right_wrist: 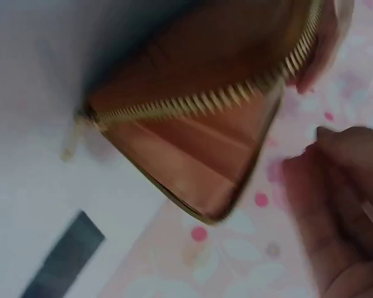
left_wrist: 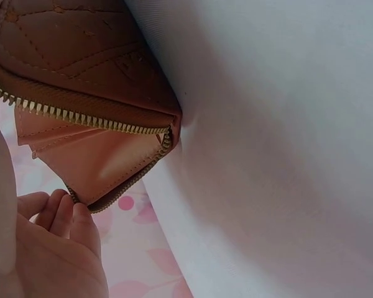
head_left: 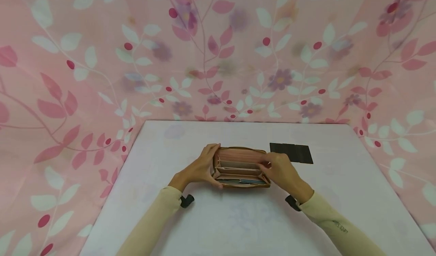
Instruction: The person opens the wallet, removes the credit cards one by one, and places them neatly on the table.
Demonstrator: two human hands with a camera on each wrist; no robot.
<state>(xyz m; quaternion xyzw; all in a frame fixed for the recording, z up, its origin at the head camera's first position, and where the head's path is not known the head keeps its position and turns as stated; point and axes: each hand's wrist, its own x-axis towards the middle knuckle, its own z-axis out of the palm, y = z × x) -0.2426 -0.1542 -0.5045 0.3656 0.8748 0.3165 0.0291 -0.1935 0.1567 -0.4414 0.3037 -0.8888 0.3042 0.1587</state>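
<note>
1. Pink cloth with leaves and flowers hangs behind a white counter and drapes past its edges.
2. One brown wallet lies on the counter between the two hands, unzipped and spread wide. It has a quilted outside, a gold-toothed zip and pale pink pockets inside; card edges show in the pocket row nearest the person.
3. The left hand grips the wallet's left end, fingers curled over the far rim and thumb on the near edge.
4. The right hand holds the right end, its fingers curled onto the upper edge; they cover that corner.
5. One dark card lies flat just beyond the right hand, clear of the wallet; its near left corner is hidden by the fingers.
6. The right wrist view is blurred, so the pocket detail there is hard to make out.
</note>
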